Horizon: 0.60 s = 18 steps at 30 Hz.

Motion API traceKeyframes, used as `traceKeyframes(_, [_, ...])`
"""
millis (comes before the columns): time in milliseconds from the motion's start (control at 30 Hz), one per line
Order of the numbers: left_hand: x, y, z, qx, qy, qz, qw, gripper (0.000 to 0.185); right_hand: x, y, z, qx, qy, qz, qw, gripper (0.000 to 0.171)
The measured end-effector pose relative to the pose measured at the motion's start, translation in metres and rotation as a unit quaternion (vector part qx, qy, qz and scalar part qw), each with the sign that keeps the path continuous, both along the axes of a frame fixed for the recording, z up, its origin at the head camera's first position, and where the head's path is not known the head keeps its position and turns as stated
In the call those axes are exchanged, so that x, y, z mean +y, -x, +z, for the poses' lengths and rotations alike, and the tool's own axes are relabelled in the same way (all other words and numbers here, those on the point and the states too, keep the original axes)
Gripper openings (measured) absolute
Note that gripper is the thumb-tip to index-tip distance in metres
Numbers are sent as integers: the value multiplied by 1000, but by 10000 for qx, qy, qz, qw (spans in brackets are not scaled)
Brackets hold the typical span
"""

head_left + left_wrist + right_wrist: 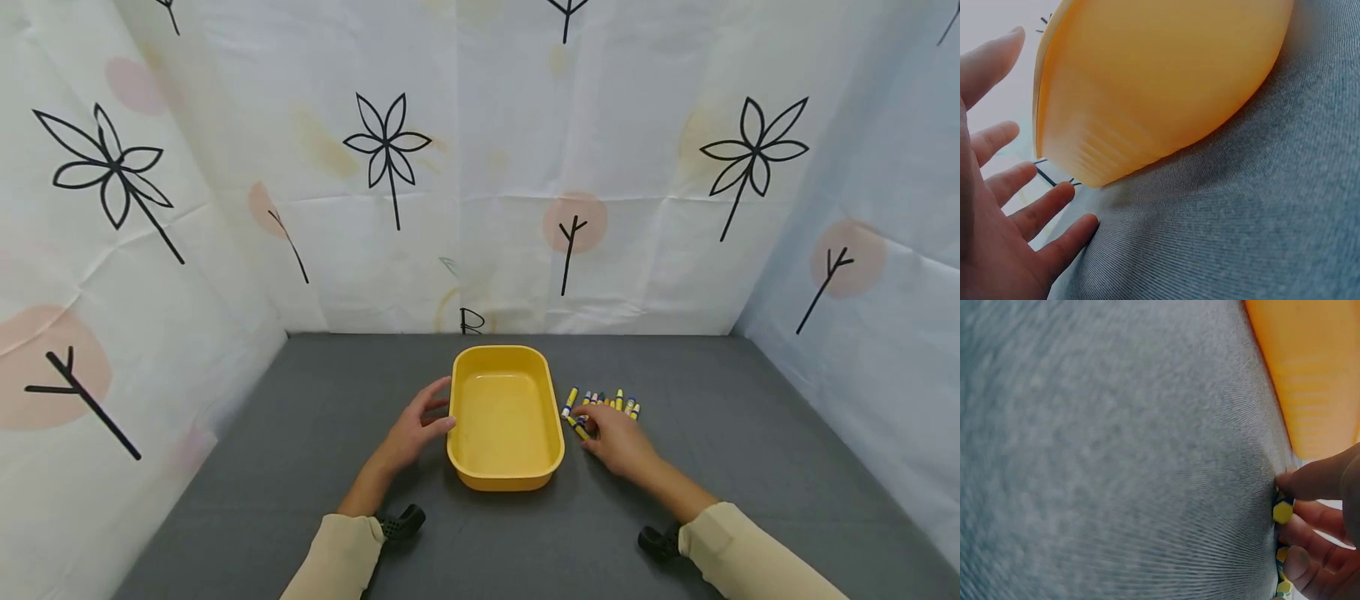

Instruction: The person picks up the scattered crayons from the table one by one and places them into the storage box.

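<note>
Reaching into the crayons (603,403) at the yellow tub's (506,479) three o'clock, right hand (619,442) pinches one; left hand (415,431), fingers spread, should steady the rim.

The head view looks forward and down from above onto the grey table (300,500), taking in both forearms and the backdrop. Each wrist view sits low, almost on the cloth, very close. The left faces the yellow tub (1160,81)'s outer wall; the right looks along the cloth. All three share that tub.
</note>
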<state>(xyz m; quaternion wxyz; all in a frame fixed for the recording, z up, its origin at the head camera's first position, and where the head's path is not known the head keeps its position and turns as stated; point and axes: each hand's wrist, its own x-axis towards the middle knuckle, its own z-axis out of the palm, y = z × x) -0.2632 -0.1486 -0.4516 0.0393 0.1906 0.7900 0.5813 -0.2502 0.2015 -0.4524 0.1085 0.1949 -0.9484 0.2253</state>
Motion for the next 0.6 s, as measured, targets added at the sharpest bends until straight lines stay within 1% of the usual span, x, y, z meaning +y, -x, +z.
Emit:
traceKeyframes(133, [1, 2, -1, -115, 106, 34, 9999, 66, 2, -1, 3, -202, 165, -70, 9996, 41])
traceKeyframes(200, [0, 7, -10, -71, 49, 6, 10000, 65, 4, -2, 4, -355, 239, -122, 9990, 41])
traceKeyframes(267, [-1, 5, -7, -69, -40, -141, 9999, 67, 6, -2, 6, -451, 364, -122, 9982, 42])
traceKeyframes(400, [-2, -3, 8, -40, -247, -484, 9985, 70, 9, -2, 13, -535, 734, -188, 9957, 44])
traceKeyframes(500, [-2, -8, 17, -41, -234, -555, 9982, 72, 10, -1, 21, -613, 995, -209, 9929, 41])
traceKeyframes(600, [-3, -10, 18, -59, -306, -588, 9978, 71, 10, 0, 28, -719, 1032, -261, 9917, 35])
